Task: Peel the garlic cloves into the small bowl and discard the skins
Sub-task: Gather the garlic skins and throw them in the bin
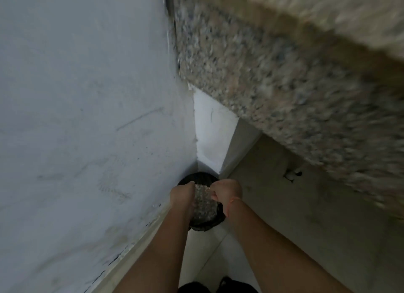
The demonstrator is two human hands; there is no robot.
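The pale, flaky clump of papery garlic skins (204, 199) lies right between your two hands, at 3 o'clock from your left hand (182, 193) and at 9 o'clock from your right hand (227, 192), touching both. It hangs directly over the round black bin (199, 176), whose dark rim shows at 12 o'clock and again at 6 o'clock of the clump. The skins look dry, thin and crumpled, a grey-white speckled mass against the bin's matte black wall. Your left hand is bent at the knuckles, its fingers curled down onto the clump's left edge. Your right hand is drawn into a tight fist with the fingertips pinching the clump's right edge; a thin red thread (231, 203) circles that wrist. The bin stands on the pale tiled floor (203, 253) in a corner. The rough, scuffed grey-white plaster wall (87, 117) fills the view from 8 to 11 o'clock of your hands. The speckled brown-grey granite table (284, 74), blurred, juts out from 12 to 3 o'clock. Something dark and rounded (192, 287) sits at 6 o'clock by the frame's lower edge; you cannot tell what it is.
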